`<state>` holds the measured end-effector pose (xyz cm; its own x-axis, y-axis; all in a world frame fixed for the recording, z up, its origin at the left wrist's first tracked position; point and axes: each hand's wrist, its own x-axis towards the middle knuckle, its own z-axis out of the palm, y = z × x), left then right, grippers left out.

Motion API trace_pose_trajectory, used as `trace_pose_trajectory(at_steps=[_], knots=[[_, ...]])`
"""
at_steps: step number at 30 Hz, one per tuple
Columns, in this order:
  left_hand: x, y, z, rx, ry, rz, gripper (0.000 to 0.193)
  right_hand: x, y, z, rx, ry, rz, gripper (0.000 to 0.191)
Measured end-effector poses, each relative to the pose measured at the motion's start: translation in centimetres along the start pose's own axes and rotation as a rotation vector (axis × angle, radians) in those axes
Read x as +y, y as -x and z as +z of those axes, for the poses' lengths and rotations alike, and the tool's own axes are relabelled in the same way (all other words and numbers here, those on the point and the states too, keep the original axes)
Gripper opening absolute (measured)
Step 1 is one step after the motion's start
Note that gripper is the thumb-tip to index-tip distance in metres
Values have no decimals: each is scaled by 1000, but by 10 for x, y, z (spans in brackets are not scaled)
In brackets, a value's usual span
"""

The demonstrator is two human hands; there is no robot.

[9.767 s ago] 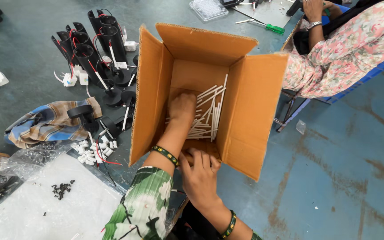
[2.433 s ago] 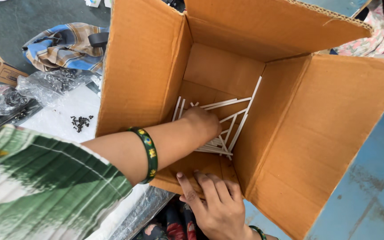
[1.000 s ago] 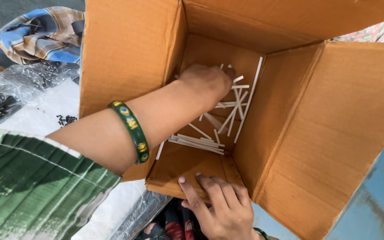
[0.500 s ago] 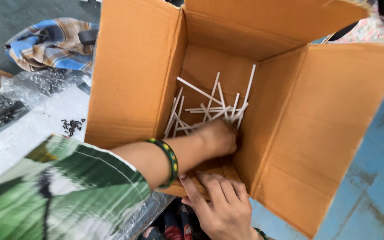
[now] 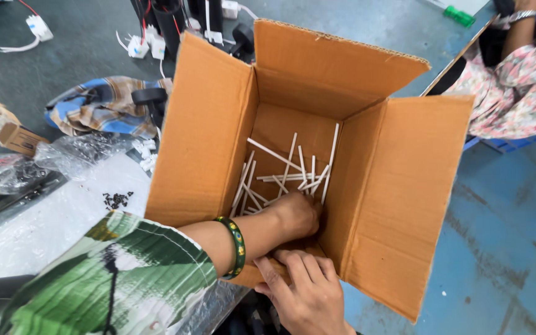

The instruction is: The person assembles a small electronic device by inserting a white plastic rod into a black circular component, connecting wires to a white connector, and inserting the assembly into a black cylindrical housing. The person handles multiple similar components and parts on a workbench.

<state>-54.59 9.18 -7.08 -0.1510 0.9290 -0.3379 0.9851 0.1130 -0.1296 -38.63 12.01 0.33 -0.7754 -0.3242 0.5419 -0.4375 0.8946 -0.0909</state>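
Note:
An open cardboard box (image 5: 392,205) stands tilted toward me, with several thin white sticks (image 5: 286,177) scattered on its bottom. My left hand (image 5: 296,214) is deep inside the box at the near corner, knuckles up and fingers curled down among the sticks. Its grasp is hidden. A green bangle (image 5: 238,247) sits on that wrist. My right hand (image 5: 302,291) lies on the box's near bottom edge, fingers spread over the cardboard and holding it.
Left of the box lie a blue plaid cloth (image 5: 103,111), crumpled clear plastic bags (image 5: 63,155), a small heap of black screws (image 5: 117,199) and a small brown carton (image 5: 13,136). Black tubes with white connectors (image 5: 175,18) lie behind. Another person in a floral garment (image 5: 522,80) sits at the top right.
My left hand has drawn back from the far side of the box to its near corner. The view has pulled back. My right hand has stayed on the near edge.

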Motion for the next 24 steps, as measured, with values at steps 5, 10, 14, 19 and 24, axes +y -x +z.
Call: trace_pose_trajectory(at_steps=[5, 10, 14, 19, 24], knots=[[-12, 4, -10, 19, 168, -97, 22, -3, 2, 6, 2, 5, -6, 49], [-86, 36, -42, 397, 925, -265, 19, -15, 7, 3, 1, 0, 15, 55], [-119, 78, -49, 403, 1529, -216, 24, -20, 3, 2, 0, 5, 29, 57], [-115, 89, -57, 413, 1619, -108, 20, -25, -3, 0, 7, 21, 28, 56], [-104, 98, -64, 546, 1230, -272, 14, -32, -8, -4, 15, 24, 48, 53]])
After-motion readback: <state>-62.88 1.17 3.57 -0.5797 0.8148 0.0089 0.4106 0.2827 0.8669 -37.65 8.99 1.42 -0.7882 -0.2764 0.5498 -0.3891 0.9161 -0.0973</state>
